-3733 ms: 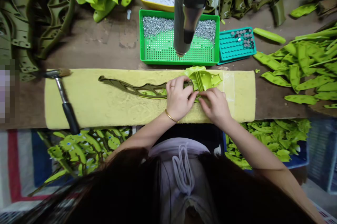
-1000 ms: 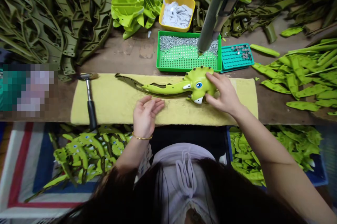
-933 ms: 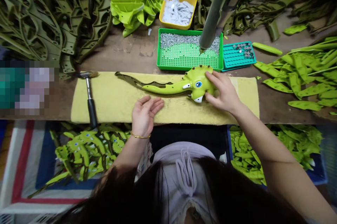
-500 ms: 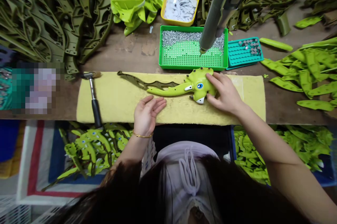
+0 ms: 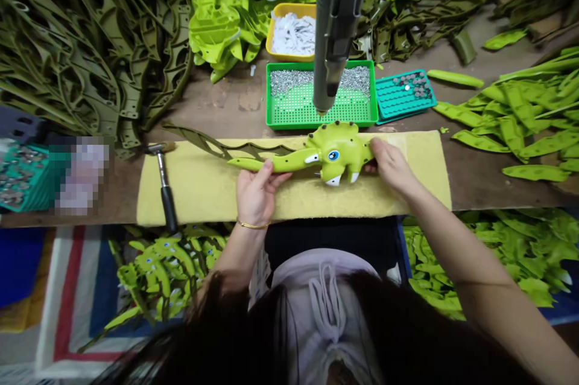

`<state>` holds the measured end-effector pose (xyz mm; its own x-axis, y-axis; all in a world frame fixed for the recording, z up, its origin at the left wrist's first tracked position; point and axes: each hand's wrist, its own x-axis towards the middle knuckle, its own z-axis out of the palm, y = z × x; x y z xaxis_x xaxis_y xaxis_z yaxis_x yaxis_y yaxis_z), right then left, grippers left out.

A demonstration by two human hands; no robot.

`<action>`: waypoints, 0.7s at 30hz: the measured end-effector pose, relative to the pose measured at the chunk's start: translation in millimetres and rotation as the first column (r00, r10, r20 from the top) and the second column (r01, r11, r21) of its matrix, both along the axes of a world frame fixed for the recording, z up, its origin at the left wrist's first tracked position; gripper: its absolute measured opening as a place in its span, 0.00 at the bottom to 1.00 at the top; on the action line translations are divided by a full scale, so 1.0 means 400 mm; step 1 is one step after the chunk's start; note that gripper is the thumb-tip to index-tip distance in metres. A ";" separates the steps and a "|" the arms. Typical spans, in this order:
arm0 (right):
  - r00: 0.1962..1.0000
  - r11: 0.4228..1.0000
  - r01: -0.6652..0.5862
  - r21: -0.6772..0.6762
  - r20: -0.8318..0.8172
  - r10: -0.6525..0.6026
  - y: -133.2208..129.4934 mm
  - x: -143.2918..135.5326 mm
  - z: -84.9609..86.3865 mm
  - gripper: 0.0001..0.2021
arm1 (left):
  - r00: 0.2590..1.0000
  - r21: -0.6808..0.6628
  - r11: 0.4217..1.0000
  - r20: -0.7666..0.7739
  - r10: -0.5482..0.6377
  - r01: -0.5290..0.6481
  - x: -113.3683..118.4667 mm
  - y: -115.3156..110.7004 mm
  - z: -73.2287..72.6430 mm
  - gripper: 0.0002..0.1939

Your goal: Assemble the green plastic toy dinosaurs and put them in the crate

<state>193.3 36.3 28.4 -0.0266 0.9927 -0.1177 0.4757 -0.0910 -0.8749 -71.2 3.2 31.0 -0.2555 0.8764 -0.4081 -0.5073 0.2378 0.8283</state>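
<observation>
A bright green plastic toy dinosaur (image 5: 346,149) with a blue eye and white tips lies across my front, its long green strip pointing left. An olive curved piece (image 5: 212,142) stretches out behind that strip. My left hand (image 5: 256,197) pinches the green strip near its left end, thumb on top. At the other end, my right hand (image 5: 391,164) grips the toy's right edge, with some fingertips hidden behind it. Beneath the toy is a yellow cloth pad (image 5: 205,186). On the pad's left side rests a hammer (image 5: 167,201) with a black handle.
A power screwdriver (image 5: 332,35) hangs over a green basket of screws (image 5: 271,113). Beside it are a teal tray (image 5: 389,104) and a yellow bin (image 5: 270,47) of white pieces. Olive parts (image 5: 104,53) and green parts (image 5: 520,107) are heaped around. Boxes of green parts stand below the table edge.
My left hand has closed on the green strip. My right hand has shifted from the top of the toy to its right end. The toy appears slightly raised and turned; the view has shifted.
</observation>
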 end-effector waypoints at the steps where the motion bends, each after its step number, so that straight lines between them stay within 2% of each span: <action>1: 0.988 0.993 0.084 -0.078 -0.120 -0.093 -0.002 -0.007 0.004 0.26 | 1.000 0.005 1.000 -0.013 -0.018 0.018 -0.008 -0.006 0.001 0.20; 3: 0.930 0.969 0.151 -0.194 -0.305 -0.206 -0.004 -0.019 0.009 0.25 | 0.993 -0.007 1.000 -0.111 -0.026 0.025 -0.027 -0.021 0.003 0.20; 5: 0.875 0.945 0.167 -0.281 -0.400 -0.274 -0.003 -0.021 0.011 0.24 | 0.932 0.043 0.999 -0.361 0.021 -0.006 -0.048 -0.034 0.007 0.20; 6: 0.859 0.928 0.155 -0.339 -0.418 -0.296 -0.001 -0.017 0.012 0.25 | 0.854 0.105 0.994 -0.518 0.055 0.000 -0.057 -0.037 0.010 0.21; 7: 0.856 0.909 0.123 -0.399 -0.420 -0.300 0.001 -0.012 0.015 0.26 | 0.744 0.171 0.984 -0.663 0.084 0.042 -0.066 -0.037 0.014 0.21; 9: 0.909 0.880 0.015 -0.474 -0.360 -0.209 0.005 0.002 0.029 0.28 | 0.505 0.205 0.945 -0.862 0.050 0.256 -0.076 -0.026 0.027 0.18; 10: 0.953 0.892 -0.013 -0.451 -0.276 -0.125 0.006 0.009 0.042 0.28 | 0.405 0.174 0.908 -0.914 0.006 0.380 -0.077 -0.014 0.034 0.15; 11: 0.987 0.929 -0.025 -0.369 -0.154 -0.035 0.007 0.014 0.058 0.29 | 0.322 0.143 0.862 -0.946 -0.025 0.486 -0.075 0.000 0.041 0.12; 12: 0.999 0.974 -0.047 -0.223 -0.008 0.046 0.006 0.017 0.077 0.30 | 0.253 0.117 0.809 -0.966 -0.041 0.576 -0.070 0.016 0.048 0.11; 13: 0.984 0.994 -0.102 -0.039 0.142 0.106 0.003 0.017 0.097 0.30 | 0.197 0.100 0.752 -0.980 -0.040 0.652 -0.063 0.033 0.054 0.11; 14: 0.950 0.972 -0.194 0.136 0.273 0.151 -0.001 0.016 0.115 0.30 | 0.151 0.094 0.698 -0.988 -0.020 0.710 -0.055 0.049 0.059 0.12; 15: 0.907 0.912 -0.313 0.264 0.368 0.205 -0.006 0.013 0.130 0.29 | 0.111 0.096 0.650 -0.994 0.018 0.754 -0.046 0.063 0.063 0.13; 17: 0.834 0.783 -0.500 0.370 0.448 0.321 -0.017 0.009 0.145 0.24 | 0.042 0.088 0.572 -0.995 0.094 0.815 -0.036 0.086 0.068 0.15; 19: 0.844 0.746 -0.511 0.428 0.412 0.343 -0.018 0.015 0.144 0.18 | -0.001 0.078 0.527 -0.989 0.148 0.846 -0.042 0.101 0.070 0.17; 21: 0.868 0.752 -0.490 0.440 0.325 0.375 0.013 0.039 0.139 0.16 | -0.005 0.081 0.500 -0.986 0.168 0.862 -0.064 0.112 0.069 0.18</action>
